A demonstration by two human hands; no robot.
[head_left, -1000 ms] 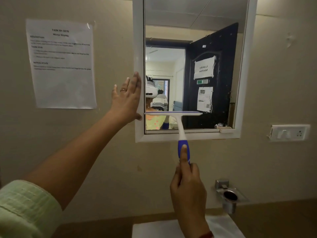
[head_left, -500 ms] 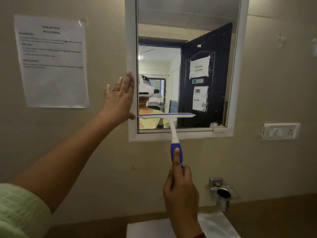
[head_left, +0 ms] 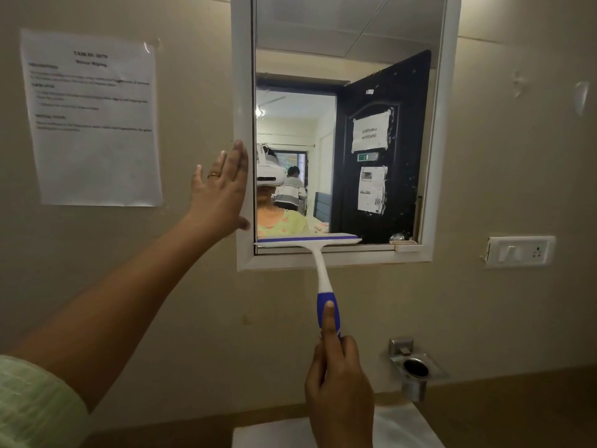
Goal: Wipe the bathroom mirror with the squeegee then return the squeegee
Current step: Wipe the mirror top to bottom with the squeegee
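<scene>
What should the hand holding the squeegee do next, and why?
Probably lift the squeegee off and carry it to the top of the right side. Its blade sits at the bottom edge of the mirror on the left half, and the right half shows specks. The right hand grips the handle; the left hand rests on the frame.

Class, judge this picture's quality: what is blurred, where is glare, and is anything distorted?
Head view: the wall notice has print too blurred to read; the mirror reflects a bright doorway; its frame leans from wide-angle distortion; the squeegee looks sharp.
</scene>
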